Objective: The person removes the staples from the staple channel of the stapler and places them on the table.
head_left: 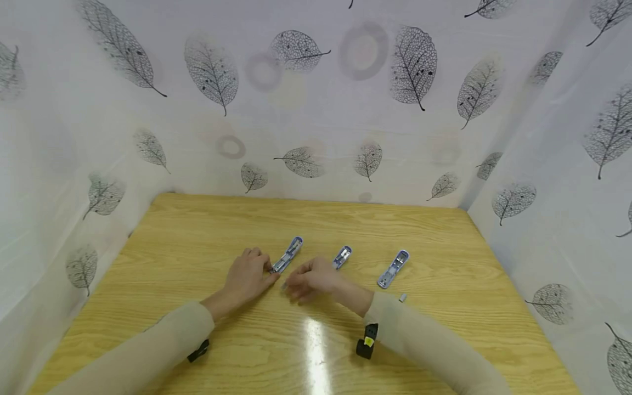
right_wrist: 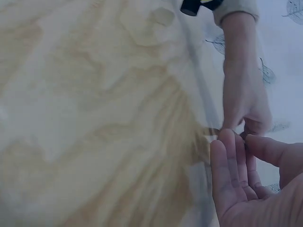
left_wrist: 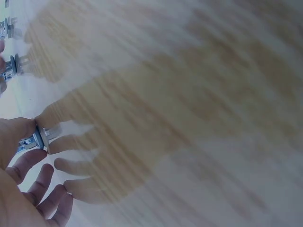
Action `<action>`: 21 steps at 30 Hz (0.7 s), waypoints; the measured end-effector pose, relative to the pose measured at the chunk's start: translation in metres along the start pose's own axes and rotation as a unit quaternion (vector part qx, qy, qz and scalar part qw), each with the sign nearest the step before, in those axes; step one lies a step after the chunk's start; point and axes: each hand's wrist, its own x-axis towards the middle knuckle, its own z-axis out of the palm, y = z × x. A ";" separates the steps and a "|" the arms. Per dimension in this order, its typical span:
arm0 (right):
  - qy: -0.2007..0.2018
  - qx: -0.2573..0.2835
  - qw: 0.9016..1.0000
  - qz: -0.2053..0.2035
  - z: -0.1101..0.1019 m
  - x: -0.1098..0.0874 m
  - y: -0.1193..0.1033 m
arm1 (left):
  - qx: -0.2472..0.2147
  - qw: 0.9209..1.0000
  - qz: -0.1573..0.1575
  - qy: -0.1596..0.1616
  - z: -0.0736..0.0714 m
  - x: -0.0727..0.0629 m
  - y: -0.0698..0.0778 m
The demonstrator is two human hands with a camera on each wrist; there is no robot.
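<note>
At the near end of the leftmost slim blue-and-silver device (head_left: pixel 288 255), my left hand (head_left: pixel 248 274) pinches it between thumb and fingers. That device lies open-faced on the table, metal parts showing inside. In the left wrist view, the thumb and index finger hold both sides of its end (left_wrist: pixel 41 137). Just right of it, my right hand (head_left: pixel 316 281), slightly blurred, pinches a small silver piece (head_left: pixel 283 285) at its fingertips. A middle device (head_left: pixel 342 257) of the same kind lies partly behind the right hand. The right-hand device (head_left: pixel 393 269) lies farther right.
On the wooden table (head_left: pixel 237 351), a small grey metal piece (head_left: pixel 402 297) lies below the right-hand device, close to the right sleeve. Leaf-patterned curtains (head_left: pixel 306 109) stand along the back and both sides. A black wrist camera (head_left: pixel 365 346) hangs under the right wrist.
</note>
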 end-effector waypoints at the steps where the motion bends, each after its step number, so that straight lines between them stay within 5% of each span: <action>1: -0.008 0.000 1.000 0.004 0.002 -0.001 0.002 | 0.001 1.000 -0.002 -0.002 0.000 0.000 0.000; 21: -0.026 -0.004 0.999 0.020 0.014 -0.003 0.011 | -0.007 1.000 0.009 0.004 0.002 -0.002 -0.004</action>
